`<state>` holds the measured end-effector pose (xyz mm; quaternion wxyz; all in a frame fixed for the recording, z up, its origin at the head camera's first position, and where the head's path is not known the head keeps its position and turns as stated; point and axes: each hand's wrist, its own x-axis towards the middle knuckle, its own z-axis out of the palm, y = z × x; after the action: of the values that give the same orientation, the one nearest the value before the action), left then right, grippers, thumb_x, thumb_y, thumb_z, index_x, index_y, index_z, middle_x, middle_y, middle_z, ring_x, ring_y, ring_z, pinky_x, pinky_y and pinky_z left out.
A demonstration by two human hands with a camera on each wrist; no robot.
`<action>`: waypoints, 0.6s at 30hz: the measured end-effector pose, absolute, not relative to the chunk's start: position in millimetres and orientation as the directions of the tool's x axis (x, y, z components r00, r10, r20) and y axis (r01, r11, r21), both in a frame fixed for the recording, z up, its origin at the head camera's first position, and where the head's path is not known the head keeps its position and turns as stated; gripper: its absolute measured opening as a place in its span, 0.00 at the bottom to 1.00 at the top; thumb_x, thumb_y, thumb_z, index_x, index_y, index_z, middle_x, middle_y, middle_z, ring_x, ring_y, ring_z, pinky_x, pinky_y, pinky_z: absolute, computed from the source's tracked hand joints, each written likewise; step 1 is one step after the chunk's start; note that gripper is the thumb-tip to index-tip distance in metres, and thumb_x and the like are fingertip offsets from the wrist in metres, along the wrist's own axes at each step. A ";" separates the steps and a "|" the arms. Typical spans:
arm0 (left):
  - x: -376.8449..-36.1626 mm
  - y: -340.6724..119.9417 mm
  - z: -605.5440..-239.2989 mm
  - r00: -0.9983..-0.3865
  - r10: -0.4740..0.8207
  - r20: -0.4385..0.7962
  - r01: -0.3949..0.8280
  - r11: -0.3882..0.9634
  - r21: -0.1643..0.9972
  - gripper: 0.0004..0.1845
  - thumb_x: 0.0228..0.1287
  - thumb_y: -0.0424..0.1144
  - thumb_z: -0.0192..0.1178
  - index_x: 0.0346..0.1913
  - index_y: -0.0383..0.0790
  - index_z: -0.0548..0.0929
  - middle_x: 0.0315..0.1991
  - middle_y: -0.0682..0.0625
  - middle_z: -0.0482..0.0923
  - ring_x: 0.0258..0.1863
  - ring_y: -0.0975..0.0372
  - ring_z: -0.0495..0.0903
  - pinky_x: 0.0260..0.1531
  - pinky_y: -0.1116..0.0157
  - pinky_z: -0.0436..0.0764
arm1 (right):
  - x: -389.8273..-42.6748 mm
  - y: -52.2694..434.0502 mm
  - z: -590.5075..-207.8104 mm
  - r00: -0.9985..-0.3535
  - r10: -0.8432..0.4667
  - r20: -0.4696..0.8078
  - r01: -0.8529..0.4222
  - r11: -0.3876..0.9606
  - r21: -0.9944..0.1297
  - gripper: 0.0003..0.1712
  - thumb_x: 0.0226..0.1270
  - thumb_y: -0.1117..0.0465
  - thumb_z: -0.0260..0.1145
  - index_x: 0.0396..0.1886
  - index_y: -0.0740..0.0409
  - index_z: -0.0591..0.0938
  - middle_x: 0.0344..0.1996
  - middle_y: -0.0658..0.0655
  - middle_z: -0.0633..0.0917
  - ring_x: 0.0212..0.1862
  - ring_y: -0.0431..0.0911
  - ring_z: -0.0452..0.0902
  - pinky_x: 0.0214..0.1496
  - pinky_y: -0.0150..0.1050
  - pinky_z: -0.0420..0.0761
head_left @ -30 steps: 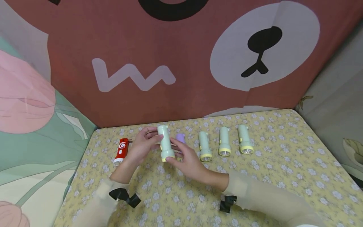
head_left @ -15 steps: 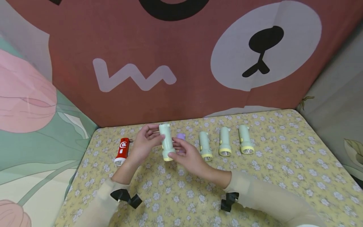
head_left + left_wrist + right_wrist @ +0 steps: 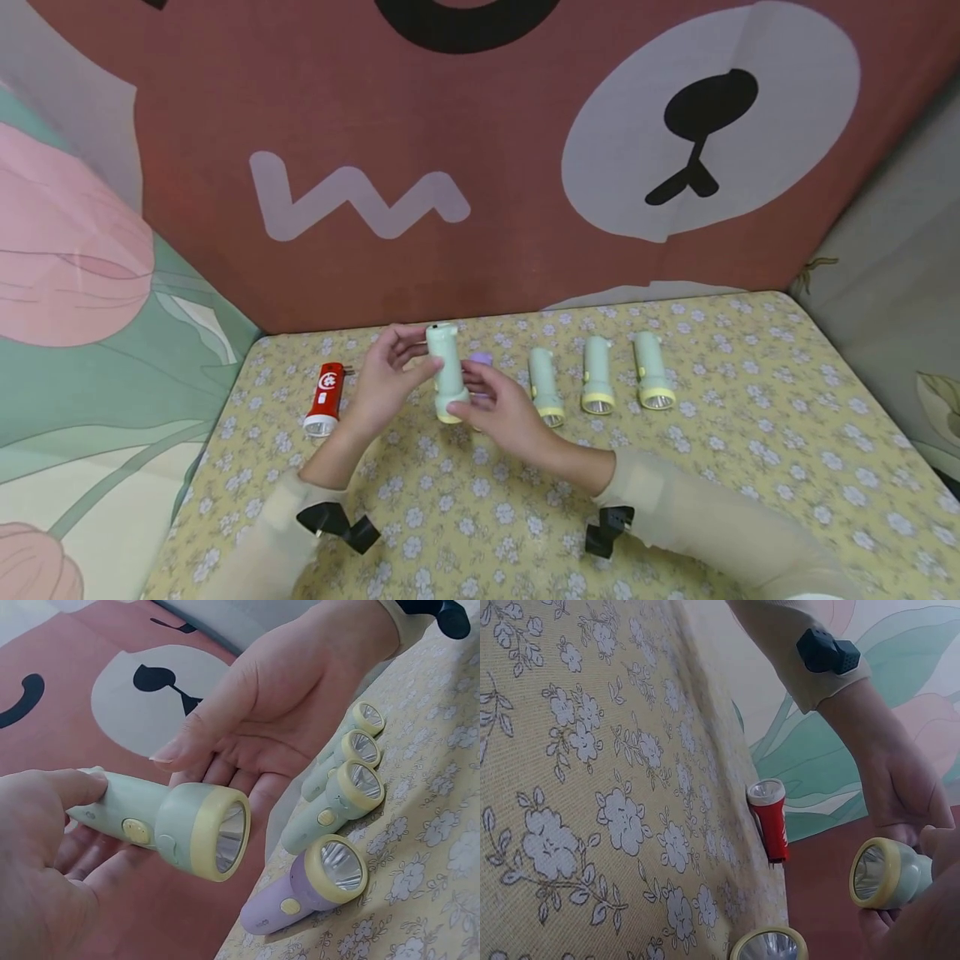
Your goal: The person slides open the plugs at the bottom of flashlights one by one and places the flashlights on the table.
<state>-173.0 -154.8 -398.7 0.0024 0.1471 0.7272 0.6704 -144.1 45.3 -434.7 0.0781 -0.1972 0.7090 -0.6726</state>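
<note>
A pale green flashlight (image 3: 447, 375) with a yellow rim is held off the table between both hands. My left hand (image 3: 386, 375) grips its tail end, with the thumb across the body. At the lamp end, my right hand (image 3: 502, 412) has its thumb by the yellow rim and its fingers behind. The left wrist view shows the yellow switch (image 3: 136, 830) on the flashlight's side. A purple flashlight (image 3: 304, 889) lies just beyond, mostly hidden behind the right hand in the head view.
Three more pale green flashlights (image 3: 543, 383) lie in a row on the right. A red flashlight (image 3: 325, 400) with metal prongs lies at the left. The floral tablecloth (image 3: 480, 517) ends at a bear-print curtain (image 3: 510, 267).
Both hands and the held green flashlight have shifted slightly right in the head view. Its tail end now shows more. The flashlights on the table stay where they were.
</note>
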 end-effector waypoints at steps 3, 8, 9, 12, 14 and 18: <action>-171.7 -154.6 -398.4 -0.951 0.219 0.219 0.235 0.049 0.971 0.22 0.66 0.23 0.65 0.60 0.29 0.72 0.60 0.39 0.76 0.56 0.58 0.79 0.54 0.63 0.83 | -145.0 45.3 -434.6 -0.911 -0.384 0.151 -0.171 0.020 -0.985 0.36 0.70 0.64 0.70 0.73 0.70 0.67 0.63 0.67 0.78 0.65 0.58 0.75 0.66 0.38 0.77; -171.7 -153.6 -399.5 -0.929 0.248 0.273 0.288 0.023 0.957 0.23 0.64 0.21 0.65 0.60 0.27 0.71 0.60 0.41 0.77 0.56 0.59 0.80 0.53 0.62 0.84 | -146.6 45.3 -436.2 -0.915 -0.375 0.152 -0.177 0.034 -0.984 0.35 0.69 0.65 0.71 0.72 0.68 0.69 0.62 0.65 0.79 0.64 0.56 0.76 0.65 0.39 0.77; -171.6 -153.4 -399.8 -0.925 0.256 0.282 0.295 0.015 0.955 0.24 0.64 0.20 0.65 0.61 0.26 0.71 0.60 0.41 0.77 0.56 0.59 0.80 0.53 0.62 0.84 | -146.7 45.4 -436.7 -0.915 -0.373 0.151 -0.179 0.043 -0.983 0.34 0.69 0.65 0.71 0.71 0.68 0.70 0.61 0.65 0.80 0.64 0.56 0.77 0.65 0.39 0.78; -171.4 -153.2 -400.9 -0.916 0.272 0.294 0.306 0.002 0.952 0.25 0.63 0.18 0.64 0.62 0.26 0.71 0.60 0.40 0.76 0.56 0.60 0.80 0.54 0.62 0.84 | -147.4 45.8 -437.7 -0.918 -0.368 0.148 -0.187 0.071 -0.980 0.32 0.68 0.64 0.72 0.69 0.67 0.73 0.59 0.63 0.81 0.62 0.54 0.79 0.64 0.38 0.78; -171.1 -153.1 -401.2 -0.912 0.281 0.299 0.310 -0.005 0.951 0.26 0.63 0.18 0.64 0.63 0.25 0.70 0.61 0.37 0.75 0.56 0.60 0.79 0.54 0.62 0.83 | -148.4 46.2 -438.6 -0.920 -0.364 0.143 -0.189 0.091 -0.978 0.31 0.68 0.64 0.72 0.68 0.67 0.74 0.58 0.62 0.82 0.61 0.53 0.80 0.63 0.37 0.79; -171.3 -153.6 -403.4 -0.900 0.299 0.317 0.327 -0.016 0.945 0.28 0.63 0.16 0.63 0.65 0.24 0.68 0.62 0.38 0.75 0.56 0.59 0.79 0.55 0.63 0.83 | -150.1 47.1 -440.0 -0.919 -0.364 0.150 -0.200 0.104 -0.974 0.30 0.67 0.64 0.73 0.67 0.66 0.76 0.56 0.61 0.83 0.60 0.52 0.80 0.62 0.34 0.79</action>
<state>-171.3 -153.6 -403.4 -0.0103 0.2233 0.7015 0.6767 -150.1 47.1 -440.0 0.0641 -0.1905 0.7402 -0.6416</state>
